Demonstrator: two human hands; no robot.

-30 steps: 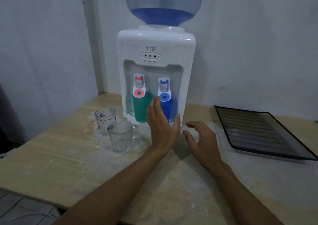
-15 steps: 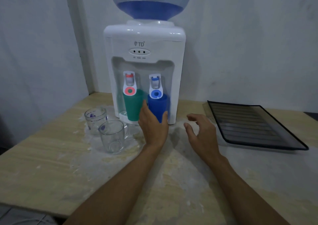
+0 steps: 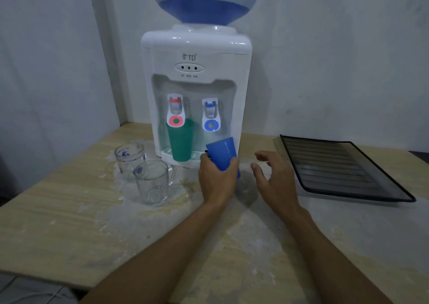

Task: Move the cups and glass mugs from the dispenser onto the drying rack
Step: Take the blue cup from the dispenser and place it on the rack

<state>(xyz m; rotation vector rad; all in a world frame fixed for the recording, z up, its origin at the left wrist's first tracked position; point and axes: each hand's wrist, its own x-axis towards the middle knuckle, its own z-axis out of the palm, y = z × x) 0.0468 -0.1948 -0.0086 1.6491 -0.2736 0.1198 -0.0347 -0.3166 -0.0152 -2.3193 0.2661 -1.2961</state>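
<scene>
**Blue cup off the drip tray, three pieces still to move**

Half a second ago my left hand (image 3: 217, 182) was only wrapping around the blue cup (image 3: 222, 155) as it stood under the blue tap (image 3: 210, 115). Now the cup is out from under that tap, tilted, and gripped around its lower half, in front of the dispenser (image 3: 196, 90) and above the counter (image 3: 69, 222). So the first piece is lifted clear, and I judge the carry to the drying rack (image 3: 343, 169) is the step now in hand.

My right hand (image 3: 271, 176) is empty, fingers spread and loosely curled, just beside the cup on its rack side. It touches nothing. It may be placed to take the cup over, though I can't tell that from here.

The rack lies flat beyond my right hand, with nothing on it yet.

The green cup (image 3: 181, 141) stands on the dispenser's tray under the red tap (image 3: 175, 113), past my left hand. The two glass mugs (image 3: 141, 169) sit on the counter further out on my left, one close behind the other, each with a small purple mark I can't read.

The dispenser front reads "TD" beside a small logo. There is tiny lettering under the three indicator lights, too small to make out.
</scene>
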